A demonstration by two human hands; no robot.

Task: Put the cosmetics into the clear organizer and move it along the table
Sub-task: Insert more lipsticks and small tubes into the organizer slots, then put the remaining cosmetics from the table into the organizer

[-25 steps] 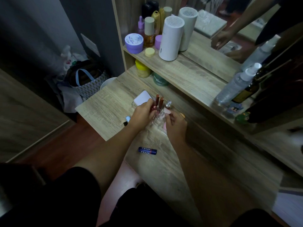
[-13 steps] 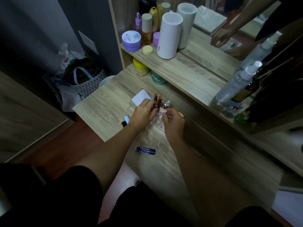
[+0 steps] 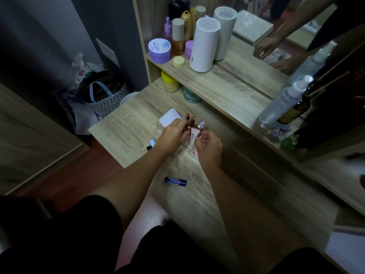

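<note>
The clear organizer (image 3: 184, 148) stands on the wooden table between my two hands and is mostly hidden by them. Two brown lip tubes (image 3: 190, 119) and a small clear bottle (image 3: 200, 125) stick up from it. A white compact (image 3: 170, 120) rests at its far left. My left hand (image 3: 171, 136) is closed on the organizer's left side. My right hand (image 3: 209, 148) pinches a pale pink tube (image 3: 193, 136) upright over the organizer. A blue Nivea stick (image 3: 175, 181) lies on the table nearer to me. A light blue and black item (image 3: 151, 144) lies left of my left hand.
A shelf (image 3: 227, 84) behind carries a white cylinder (image 3: 204, 47), purple jar (image 3: 159, 50), several bottles and a spray bottle (image 3: 280, 102). A yellow-lidded jar (image 3: 169, 82) and green jar (image 3: 190, 94) sit under it. A mirror stands at back right. Bags lie on the floor left.
My right hand has drawn slightly to the right and the pink tube now shows upright between the hands. The left hand stays on the organizer.
</note>
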